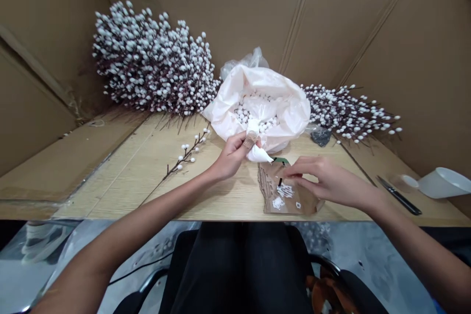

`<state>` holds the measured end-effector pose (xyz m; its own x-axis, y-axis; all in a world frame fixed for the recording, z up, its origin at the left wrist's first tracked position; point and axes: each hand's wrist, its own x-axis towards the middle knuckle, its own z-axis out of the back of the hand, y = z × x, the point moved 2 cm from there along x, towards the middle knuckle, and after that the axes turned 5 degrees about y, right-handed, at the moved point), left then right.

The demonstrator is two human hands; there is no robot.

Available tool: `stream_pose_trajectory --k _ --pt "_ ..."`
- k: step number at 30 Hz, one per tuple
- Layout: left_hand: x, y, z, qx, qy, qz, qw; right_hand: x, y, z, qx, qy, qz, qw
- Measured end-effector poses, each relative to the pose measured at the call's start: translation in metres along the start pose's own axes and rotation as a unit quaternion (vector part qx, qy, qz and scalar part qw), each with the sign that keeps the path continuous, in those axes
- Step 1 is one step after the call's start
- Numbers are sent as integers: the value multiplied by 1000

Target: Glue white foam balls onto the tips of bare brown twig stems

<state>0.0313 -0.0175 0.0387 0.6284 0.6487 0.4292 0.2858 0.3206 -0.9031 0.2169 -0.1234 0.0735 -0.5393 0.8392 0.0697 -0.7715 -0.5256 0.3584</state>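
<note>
My left hand (237, 153) is wrapped round a white cone-shaped bag (259, 154), its narrow tip pointing right and down over a torn piece of cardboard (270, 176). Above the cardboard, my right hand (318, 176) has its fingers drawn together in a pinch; whatever is between them is too small to make out. Small black pieces (280, 182) show close to the fingertips and by the bag's tip. White smears (285, 191) mark the cardboard. Behind my left hand sits an open pinkish-white plastic bag (224, 108) with many white berries (243, 113) inside.
A single berry twig (180, 159) lies to the left. Large bundles of white-berry stems rest at the back left (154, 59) and back right (342, 110). On the right are a knife (399, 196) and a white cup (443, 184). Cardboard walls (235, 5) enclose the table.
</note>
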Motion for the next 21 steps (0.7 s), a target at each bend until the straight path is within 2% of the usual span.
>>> stream_pose_trajectory --k 6,10,13,16,19,21 --pt "3 -33 8 -217 -25 34 975 -17 7 5 15 -28 -14 999" --pt "-4 -68 24 -229 -9 -1 973 -23 14 3 11 -24 -13 1000" --pt "-15 -95 49 -132 -30 -14 991 -24 17 0 6 -22 -2 1000" --pt "-36 -119 88 36 -87 18 995 -23 20 -2 4 -38 1 999" --pt "-67 -139 140 205 -118 85 968 -21 22 -3 0 -57 26 998" --pt "-94 -146 179 270 -140 173 937 -17 22 -5 -1 -64 44 997"
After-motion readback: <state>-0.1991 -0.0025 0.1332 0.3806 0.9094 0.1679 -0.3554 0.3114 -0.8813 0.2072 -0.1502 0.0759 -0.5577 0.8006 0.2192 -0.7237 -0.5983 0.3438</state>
